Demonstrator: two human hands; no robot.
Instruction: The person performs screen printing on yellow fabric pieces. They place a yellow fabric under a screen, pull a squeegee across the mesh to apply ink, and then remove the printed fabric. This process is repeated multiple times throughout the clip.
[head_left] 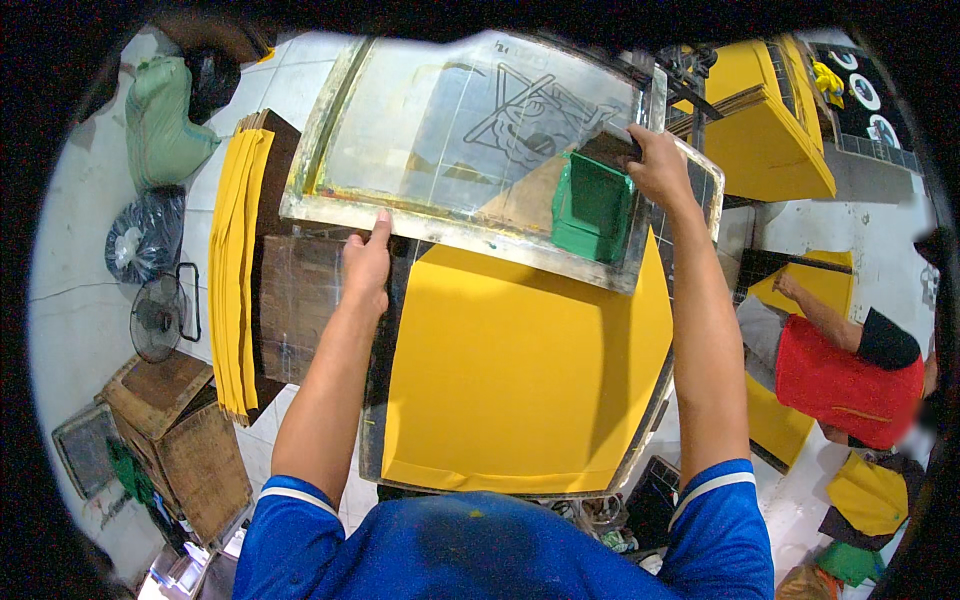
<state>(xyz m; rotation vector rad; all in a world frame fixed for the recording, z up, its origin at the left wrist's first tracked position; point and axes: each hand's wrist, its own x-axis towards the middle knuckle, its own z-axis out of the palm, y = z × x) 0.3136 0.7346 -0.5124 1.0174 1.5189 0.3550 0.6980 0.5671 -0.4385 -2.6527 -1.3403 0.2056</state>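
A screen-printing frame (465, 232) with a line design on its mesh is tilted up over a yellow sheet (530, 360) on the board in front of me. My left hand (367, 262) grips the near edge of the frame, thumb on top and fingers mostly hidden below. At the frame's right side my right hand (660, 168) is closed on the edge, its fingertips partly hidden. Beside that hand, a green plastic tray (592, 212) rests in the frame's near right corner. A dark flat piece (602, 150) shows at the tray's far end.
Stacked yellow sheets (240, 270) stand at left, and more yellow sheets (765, 130) at far right. A fan (157, 317), a wooden box (185, 430) and filled bags (165, 120) are on the left. A person in red (845, 380) works on the right.
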